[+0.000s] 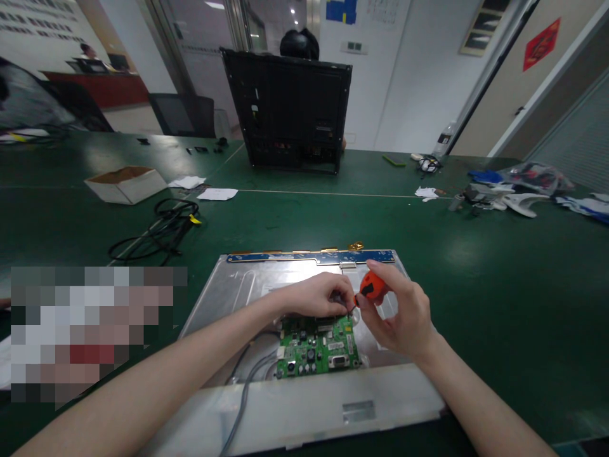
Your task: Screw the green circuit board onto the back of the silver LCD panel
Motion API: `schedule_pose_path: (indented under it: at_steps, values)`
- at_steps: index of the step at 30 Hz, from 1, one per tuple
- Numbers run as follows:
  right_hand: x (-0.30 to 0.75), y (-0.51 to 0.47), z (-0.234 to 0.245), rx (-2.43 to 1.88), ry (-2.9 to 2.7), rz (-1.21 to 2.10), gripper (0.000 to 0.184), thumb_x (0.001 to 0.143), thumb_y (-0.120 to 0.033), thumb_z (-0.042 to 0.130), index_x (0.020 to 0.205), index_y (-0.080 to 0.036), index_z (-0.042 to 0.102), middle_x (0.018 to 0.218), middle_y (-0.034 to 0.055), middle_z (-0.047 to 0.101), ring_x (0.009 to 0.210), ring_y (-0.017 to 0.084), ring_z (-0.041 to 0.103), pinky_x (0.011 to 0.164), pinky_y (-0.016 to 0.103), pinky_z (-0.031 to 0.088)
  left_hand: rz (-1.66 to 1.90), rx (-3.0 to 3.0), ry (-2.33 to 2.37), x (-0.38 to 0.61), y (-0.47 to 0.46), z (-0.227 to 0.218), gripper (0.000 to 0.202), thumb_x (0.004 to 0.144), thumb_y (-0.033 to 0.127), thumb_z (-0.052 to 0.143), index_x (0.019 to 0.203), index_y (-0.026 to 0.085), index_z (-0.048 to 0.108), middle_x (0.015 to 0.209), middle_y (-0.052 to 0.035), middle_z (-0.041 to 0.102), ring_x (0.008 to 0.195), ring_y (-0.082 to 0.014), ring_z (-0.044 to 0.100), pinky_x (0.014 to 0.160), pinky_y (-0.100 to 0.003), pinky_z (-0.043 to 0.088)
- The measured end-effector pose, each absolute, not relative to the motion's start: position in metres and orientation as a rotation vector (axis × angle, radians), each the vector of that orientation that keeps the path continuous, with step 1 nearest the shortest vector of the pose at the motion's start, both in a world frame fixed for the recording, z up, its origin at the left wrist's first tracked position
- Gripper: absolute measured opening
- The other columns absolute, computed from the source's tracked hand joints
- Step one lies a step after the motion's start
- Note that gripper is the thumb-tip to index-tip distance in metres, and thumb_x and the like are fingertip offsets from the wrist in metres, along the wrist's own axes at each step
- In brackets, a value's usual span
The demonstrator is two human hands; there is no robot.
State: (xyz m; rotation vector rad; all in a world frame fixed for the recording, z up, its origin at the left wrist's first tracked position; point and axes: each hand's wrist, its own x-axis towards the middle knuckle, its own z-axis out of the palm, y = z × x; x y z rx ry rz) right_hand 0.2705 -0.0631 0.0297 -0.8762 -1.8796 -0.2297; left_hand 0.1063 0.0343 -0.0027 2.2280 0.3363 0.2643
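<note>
A silver monitor panel [238, 285] lies face down on the green table, with a green circuit board [316, 349] on its back and a blue strip board [309, 257] along its far edge. My right hand [402, 317] is closed around an orange-handled screwdriver [371, 287], its tip pointing down at the far edge of the green board. My left hand [316, 295] rests with fingers curled on the far edge of that board, pinching near the screwdriver tip; what it holds is hidden. Grey cables [247, 381] run from the board toward me.
A black monitor housing [292, 111] stands upright at the far side, with a person's head behind it. A white cardboard box [126, 184], black cables [159, 231] and paper slips lie to the left. Plastic bags and white parts [518, 187] lie at the right.
</note>
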Motion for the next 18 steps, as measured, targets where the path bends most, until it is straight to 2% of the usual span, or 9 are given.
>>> schedule_pose_path:
  at_steps: [6, 11, 18]
  values:
    - [0.2712, -0.0600, 0.0288, -0.844, -1.889, -0.230, 0.053, 0.086, -0.016, 0.057, 0.135, -0.023, 0.038, 0.079, -0.0005, 0.063, 0.061, 0.013, 0.058, 0.048, 0.024, 0.049, 0.277, 2.244, 0.348, 0.1065, 0.0326, 0.0017, 0.011, 0.071, 0.006, 0.057, 0.074, 0.016, 0.061, 0.074, 0.0009, 0.057, 0.070, -0.0139, 0.053, 0.065, -0.024, 0.041]
    - [0.2710, -0.0617, 0.0303, -0.836, -1.909, -0.183, 0.053, 0.086, -0.016, 0.054, 0.136, -0.021, 0.037, 0.079, -0.0005, 0.061, 0.060, 0.013, 0.056, 0.048, 0.024, 0.047, 0.273, 2.241, 0.352, 0.1059, 0.0316, 0.0035, 0.011, 0.070, 0.008, 0.060, 0.077, 0.016, 0.059, 0.077, 0.0010, 0.058, 0.071, -0.0141, 0.053, 0.066, -0.024, 0.042]
    - [0.2715, -0.0631, 0.0321, -0.788, -1.924, -0.111, 0.060, 0.083, -0.009, 0.050, 0.140, -0.019, 0.033, 0.085, 0.0023, 0.062, 0.062, 0.013, 0.056, 0.051, 0.025, 0.049, 0.269, 2.180, 0.377, 0.1059, 0.0312, -0.0027, 0.008, 0.073, 0.012, 0.061, 0.081, 0.015, 0.060, 0.083, -0.0020, 0.060, 0.077, -0.0165, 0.055, 0.069, -0.027, 0.043]
